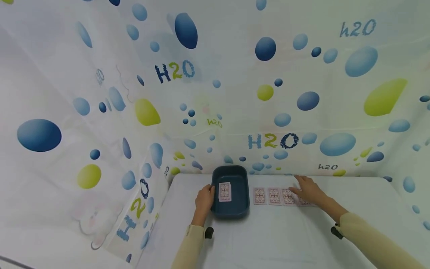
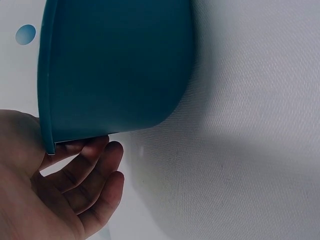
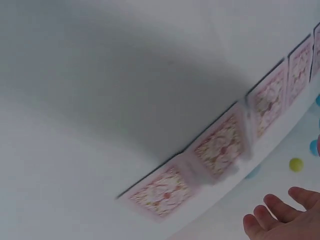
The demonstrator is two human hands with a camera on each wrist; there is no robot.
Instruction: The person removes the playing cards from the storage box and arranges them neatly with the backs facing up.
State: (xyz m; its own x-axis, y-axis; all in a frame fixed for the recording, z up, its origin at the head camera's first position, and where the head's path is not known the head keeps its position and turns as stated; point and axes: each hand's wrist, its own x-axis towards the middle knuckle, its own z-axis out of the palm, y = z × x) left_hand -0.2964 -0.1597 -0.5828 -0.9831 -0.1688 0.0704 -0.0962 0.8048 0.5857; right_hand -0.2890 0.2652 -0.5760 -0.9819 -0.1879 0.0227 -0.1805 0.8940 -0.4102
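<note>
My left hand grips the left rim of a dark teal plastic basin. In the left wrist view, its fingers curl under the lip, and the thumb is hidden behind the wall. Inside the basin lie a few overlapping playing cards, patterned backs up. To the right, several more playing cards form a row on the table. Above the right part of that row hovers my right hand, fingers spread and holding nothing; it partly covers the cards there. The right wrist view shows these cards side by side, with the fingers beyond them.
A white cloth covers the table. Right behind the basin and cards rises a white curtain printed with blue and green drops; it also hangs along the left side.
</note>
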